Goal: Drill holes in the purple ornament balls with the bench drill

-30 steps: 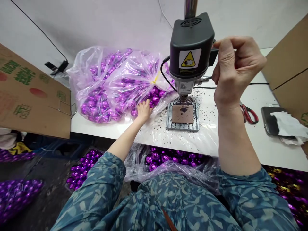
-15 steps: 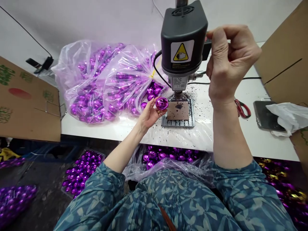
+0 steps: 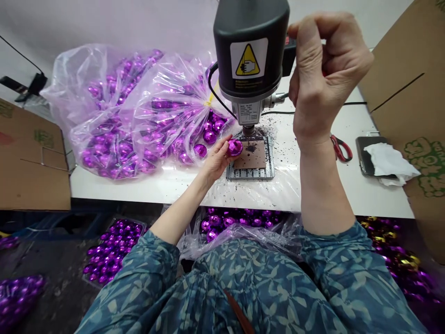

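My left hand (image 3: 218, 160) holds a shiny purple faceted ball (image 3: 235, 147) by its left side, over the left edge of the brown board (image 3: 257, 160) on the drill press base (image 3: 251, 175). Above stands a black bench drill press (image 3: 251, 55) with a yellow warning label; its chuck (image 3: 248, 130) is to the right of the ball and a little higher. My right hand (image 3: 327, 74) is raised, closed in a fist at the right side of the drill head. Its fingers wrap round the press handle, which they mostly hide. Dark shavings litter the board and base.
Clear plastic bags (image 3: 135, 111) of purple balls lie left on the white table (image 3: 167, 188). Red-handled scissors (image 3: 341, 149) and a black device (image 3: 371, 157) with white tissue lie right. Cardboard boxes (image 3: 31, 162) flank both sides. A bag of balls (image 3: 239, 220) is below the table edge.
The camera view has shifted, so the drill press and table appear further left and higher. The ball is slightly closer to the board's middle, still in my left hand. My right hand keeps its grip.
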Demonstrator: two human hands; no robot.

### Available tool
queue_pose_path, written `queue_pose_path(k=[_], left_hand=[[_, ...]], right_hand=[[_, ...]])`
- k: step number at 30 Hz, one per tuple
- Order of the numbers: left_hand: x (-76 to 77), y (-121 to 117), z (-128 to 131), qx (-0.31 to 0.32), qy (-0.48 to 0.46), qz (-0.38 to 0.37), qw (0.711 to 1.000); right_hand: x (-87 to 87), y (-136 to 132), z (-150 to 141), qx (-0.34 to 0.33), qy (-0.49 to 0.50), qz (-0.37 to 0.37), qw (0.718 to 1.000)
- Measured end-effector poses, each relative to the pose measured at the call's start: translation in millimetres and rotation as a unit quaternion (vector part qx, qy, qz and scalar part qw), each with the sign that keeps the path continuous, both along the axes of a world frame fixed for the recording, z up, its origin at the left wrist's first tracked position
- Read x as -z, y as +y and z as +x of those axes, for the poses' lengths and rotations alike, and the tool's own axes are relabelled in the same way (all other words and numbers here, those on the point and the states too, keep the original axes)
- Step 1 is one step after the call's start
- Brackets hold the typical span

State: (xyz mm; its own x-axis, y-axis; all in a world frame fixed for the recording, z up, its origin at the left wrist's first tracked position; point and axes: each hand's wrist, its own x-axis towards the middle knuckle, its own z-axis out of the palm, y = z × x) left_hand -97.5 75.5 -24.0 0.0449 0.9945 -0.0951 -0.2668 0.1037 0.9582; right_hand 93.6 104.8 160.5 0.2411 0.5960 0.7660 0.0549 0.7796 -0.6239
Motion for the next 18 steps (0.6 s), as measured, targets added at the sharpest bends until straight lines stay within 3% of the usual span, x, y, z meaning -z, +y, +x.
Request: queue_pose_path(k=[8, 18], left_hand=[[23.3, 16, 15, -0.038, 0.035, 0.062, 0.997], [32.9, 23, 22, 0.003, 0.091, 0.128, 0.988]], right_hand=[[-0.4, -1, 1, 0.012, -0.024, -0.007, 1.0], [0.0, -1, -1, -0.003, 0.001, 0.016, 1.0]])
